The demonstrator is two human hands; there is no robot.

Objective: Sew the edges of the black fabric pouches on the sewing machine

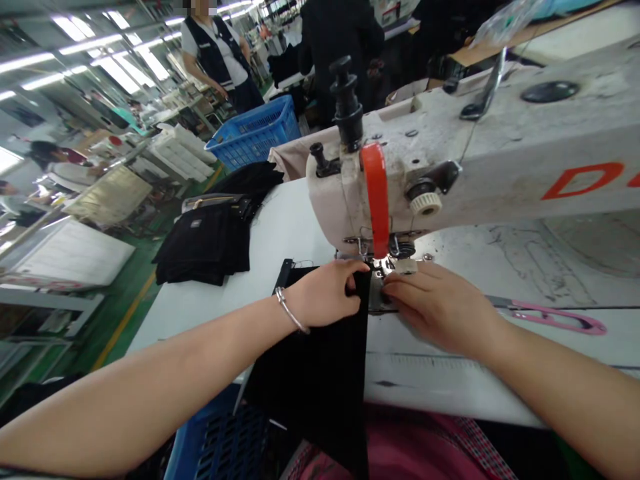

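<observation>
A piece of black fabric (320, 373) lies over the table's front edge and hangs down toward my lap. My left hand (327, 293), with a bracelet at the wrist, rests on it; its curled fingers grip the fabric's right edge beside the presser foot (384, 265). My right hand (440, 303) is just right of the needle area of the sewing machine (345, 193). Its fingertips are pressed together low by the needle plate, and whatever they hold is hidden. The fabric's far edge reaches up to the foot.
Folded black garments (205, 240) are stacked on the table at left. Pink-handled thread snips (555, 316) lie right of my right hand. One blue crate (260, 130) stands behind the table, another blue basket (220, 433) below its front edge. A person (220, 53) stands beyond.
</observation>
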